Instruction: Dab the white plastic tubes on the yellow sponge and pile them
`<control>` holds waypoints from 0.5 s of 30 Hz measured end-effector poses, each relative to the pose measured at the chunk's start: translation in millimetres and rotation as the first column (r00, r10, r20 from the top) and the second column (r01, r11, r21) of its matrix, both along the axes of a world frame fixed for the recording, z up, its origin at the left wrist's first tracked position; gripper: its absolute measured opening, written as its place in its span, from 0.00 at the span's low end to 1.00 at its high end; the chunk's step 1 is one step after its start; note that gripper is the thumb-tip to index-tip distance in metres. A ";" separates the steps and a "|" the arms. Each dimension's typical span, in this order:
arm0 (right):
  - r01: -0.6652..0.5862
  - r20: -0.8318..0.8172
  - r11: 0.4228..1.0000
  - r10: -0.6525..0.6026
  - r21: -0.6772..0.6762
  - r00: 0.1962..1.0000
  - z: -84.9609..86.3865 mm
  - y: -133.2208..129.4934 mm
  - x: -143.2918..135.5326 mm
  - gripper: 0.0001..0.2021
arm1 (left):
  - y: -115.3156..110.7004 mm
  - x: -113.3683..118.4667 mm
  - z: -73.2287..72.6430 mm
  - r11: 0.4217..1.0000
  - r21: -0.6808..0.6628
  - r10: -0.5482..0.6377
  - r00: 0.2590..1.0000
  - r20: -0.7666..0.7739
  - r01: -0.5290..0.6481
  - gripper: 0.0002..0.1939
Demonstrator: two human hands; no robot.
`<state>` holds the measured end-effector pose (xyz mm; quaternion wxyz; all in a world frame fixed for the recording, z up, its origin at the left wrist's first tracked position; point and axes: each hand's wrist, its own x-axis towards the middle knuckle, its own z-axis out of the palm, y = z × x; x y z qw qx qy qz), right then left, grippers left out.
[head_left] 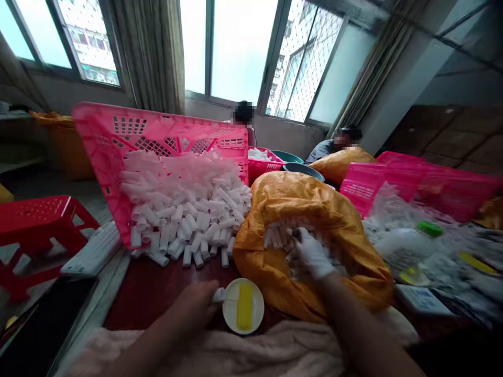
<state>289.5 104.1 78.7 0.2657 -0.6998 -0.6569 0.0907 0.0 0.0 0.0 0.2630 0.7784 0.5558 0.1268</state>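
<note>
An apparent tube (219, 295) is pinched by the left hand (199, 301), six o'clock; inside the four-o'clock sack (288, 193), the right hand's (313, 254) grip can't be told; white tubes (275, 236) could be spilled by tugging.

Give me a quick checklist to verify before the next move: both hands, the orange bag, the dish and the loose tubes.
1. Left hand holding the small white piece by the dish: ok.
2. Gloved right hand inside the orange bag's mouth: ok.
3. Right hand gripping something: cannot tell, fingertips are blurred.
4. Bag open, with white tubes showing inside: ok.
5. Yellow strip lying within the white dish: ok.
6. Loose tubes contained by the pink basket: not ok, many lie on the tabletop.
</note>
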 end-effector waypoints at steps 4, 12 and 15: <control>-0.379 -0.216 0.906 0.415 0.187 0.884 -36.8 -69.9 -7.9 0.13 | -1.8 2.5 0.1 1.000 0.010 0.030 0.997 -0.075 -0.029 0.06; -0.627 -0.062 0.775 0.632 0.079 0.773 -66.7 -87.1 -55.8 0.11 | -1.7 6.3 3.8 0.999 0.039 0.037 0.981 -0.189 -0.030 0.07; -0.730 0.057 0.683 0.728 0.026 0.683 -64.4 -86.1 -54.0 0.12 | -0.8 7.5 4.6 0.999 0.039 0.032 0.979 -0.203 -0.025 0.05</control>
